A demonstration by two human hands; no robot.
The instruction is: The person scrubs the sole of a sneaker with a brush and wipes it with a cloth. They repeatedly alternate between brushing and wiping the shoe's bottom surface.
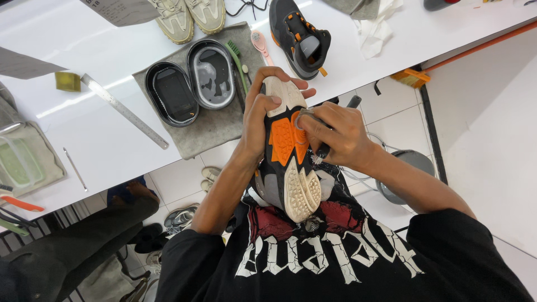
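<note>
A sneaker with a cream and orange rubber sole is held sole-up against the person's chest, between the table edge and the black printed shirt. Its toe end is wrapped firmly by the left hand, thumb on the near side and fingertips curled over the far side. Just beside that grip, on the orange patch of the sole, the right hand is closed around a dark-handled brush; the handle tip sticks out past the knuckles and pale bristles show beneath the palm, but the middle of the tool is hidden by the fingers. The upper of the shoe is turned away and cannot be made out.

Beyond the left hand, on a white table, a grey felt mat carries two dark oval trays, a green-bristled brush and a pink brush. Farther off, past the right hand, a matching black and orange sneaker stands upright. A beige pair is cut off by the top edge. A metal ruler lies well left of the grip. Below the table, white floor tiles and loose shoes are seen, and a seated person's dark trouser leg is partly cropped.
</note>
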